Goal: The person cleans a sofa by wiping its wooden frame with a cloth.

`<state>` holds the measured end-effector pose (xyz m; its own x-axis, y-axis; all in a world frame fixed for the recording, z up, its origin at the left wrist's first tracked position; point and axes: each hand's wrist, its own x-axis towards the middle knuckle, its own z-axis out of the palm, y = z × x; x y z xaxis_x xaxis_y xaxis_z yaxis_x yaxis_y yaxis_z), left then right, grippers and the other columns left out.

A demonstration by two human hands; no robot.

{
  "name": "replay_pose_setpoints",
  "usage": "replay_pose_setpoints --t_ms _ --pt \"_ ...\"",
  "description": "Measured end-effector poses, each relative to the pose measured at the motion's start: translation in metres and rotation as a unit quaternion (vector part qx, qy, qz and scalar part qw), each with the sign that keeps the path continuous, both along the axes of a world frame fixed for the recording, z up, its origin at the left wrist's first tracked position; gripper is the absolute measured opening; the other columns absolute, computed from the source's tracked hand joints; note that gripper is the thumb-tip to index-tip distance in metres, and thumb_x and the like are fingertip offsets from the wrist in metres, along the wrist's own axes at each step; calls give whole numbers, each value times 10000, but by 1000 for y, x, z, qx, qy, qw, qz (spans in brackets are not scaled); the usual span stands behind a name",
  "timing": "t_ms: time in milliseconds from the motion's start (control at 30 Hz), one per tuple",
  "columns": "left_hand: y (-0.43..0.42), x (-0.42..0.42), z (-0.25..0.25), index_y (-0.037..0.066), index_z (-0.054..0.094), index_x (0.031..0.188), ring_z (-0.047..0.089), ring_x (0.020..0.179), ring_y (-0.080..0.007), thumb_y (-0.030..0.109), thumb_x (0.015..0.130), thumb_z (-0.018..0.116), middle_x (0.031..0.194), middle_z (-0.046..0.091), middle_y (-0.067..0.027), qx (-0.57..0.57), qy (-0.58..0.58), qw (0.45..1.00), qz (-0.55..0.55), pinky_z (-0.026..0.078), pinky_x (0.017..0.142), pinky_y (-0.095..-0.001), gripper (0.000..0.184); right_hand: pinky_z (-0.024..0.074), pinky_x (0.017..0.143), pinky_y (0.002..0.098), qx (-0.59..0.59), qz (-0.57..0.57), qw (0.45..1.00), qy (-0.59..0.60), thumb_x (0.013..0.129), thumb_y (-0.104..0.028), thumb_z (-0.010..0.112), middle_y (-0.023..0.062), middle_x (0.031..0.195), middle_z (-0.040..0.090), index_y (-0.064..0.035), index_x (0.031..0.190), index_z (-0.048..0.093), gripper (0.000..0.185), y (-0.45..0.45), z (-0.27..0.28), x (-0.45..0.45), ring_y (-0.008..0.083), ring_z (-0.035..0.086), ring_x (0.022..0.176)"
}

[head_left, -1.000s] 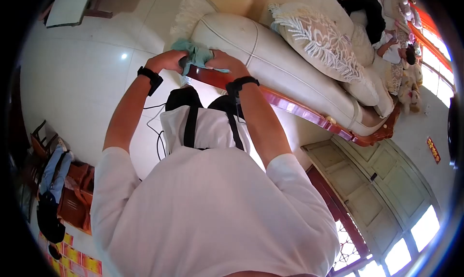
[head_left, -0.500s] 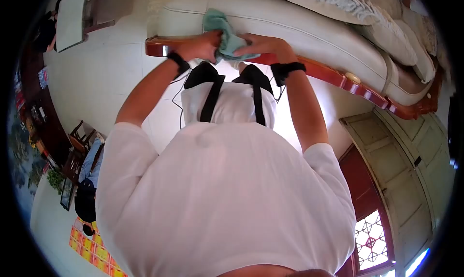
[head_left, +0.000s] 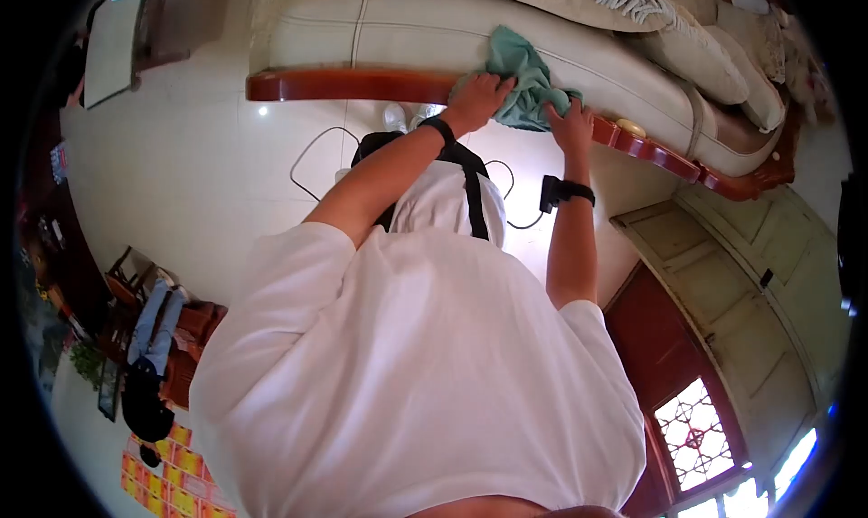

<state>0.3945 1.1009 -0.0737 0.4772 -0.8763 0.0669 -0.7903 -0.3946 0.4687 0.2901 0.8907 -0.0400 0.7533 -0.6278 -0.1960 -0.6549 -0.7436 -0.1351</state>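
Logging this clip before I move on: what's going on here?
A person has both hands on a green cloth at the front of the sofa. The left hand is at the cloth's left side, the right hand at its right. The cloth is bunched, lying across the red rail and partly against the sofa. How firmly either hand grips is hard to tell.

The left arm (head_left: 384, 188) slants forward across the body, its hand (head_left: 479, 102) palm down with fingers bent. The right arm (head_left: 571, 233) reaches nearly straight ahead, the right hand's (head_left: 570, 129) fingers parted.
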Motion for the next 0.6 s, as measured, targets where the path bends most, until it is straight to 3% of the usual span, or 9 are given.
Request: replay_pose_setpoints --t_ms 67,133,200,300,400,533,600 --pt "31 13 15 48 339 1468 564 1052 -283 91 730 702 1118 579 -127 22 11 999 47 447 865 -417 824 440 947 517 -9 5 999 40 758 -542 714 241 1212 552 -73 1260 550 707 26 13 25 437 531 1141" --pt "71 23 13 69 294 1496 549 1103 -273 87 737 694 1150 575 -117 10 9 998 60 421 921 -411 858 446 916 527 59 -20 997 -44 749 -519 729 236 1208 545 -74 1310 493 754 60 26 49 431 532 1126" --pt "111 34 11 88 282 1510 521 1151 -275 127 730 731 1209 563 -105 -19 -144 987 74 384 985 -408 901 435 919 524 7 22 996 -88 743 -501 741 237 1214 526 -69 1346 445 799 99 33 65 421 518 1133" --pt "162 51 30 106 296 1507 496 1188 -271 200 712 784 1267 544 -95 39 -59 993 96 356 1028 -418 937 379 989 541 4 152 984 -94 761 -463 736 232 1314 473 -58 1318 489 732 158 27 69 413 466 1206" --pt "207 66 35 114 322 1494 493 1193 -285 261 695 817 1284 536 -99 59 -60 986 143 353 1039 -432 951 341 1033 577 33 280 957 -69 779 -473 715 231 1384 432 -81 1352 500 727 196 26 65 408 412 1284" --pt "246 82 46 96 392 1435 485 1196 -298 250 660 831 1254 534 -117 24 -104 974 199 354 1047 -432 904 396 1005 533 100 313 940 -94 778 -484 720 235 1331 487 -64 1332 512 725 184 46 75 411 449 1243" --pt "239 89 46 81 376 1454 438 1265 -329 325 670 817 1331 503 -151 119 -81 962 232 308 1094 -502 933 455 949 511 137 297 941 -85 795 -518 713 251 1284 530 -80 1323 534 709 159 32 78 422 526 1149"
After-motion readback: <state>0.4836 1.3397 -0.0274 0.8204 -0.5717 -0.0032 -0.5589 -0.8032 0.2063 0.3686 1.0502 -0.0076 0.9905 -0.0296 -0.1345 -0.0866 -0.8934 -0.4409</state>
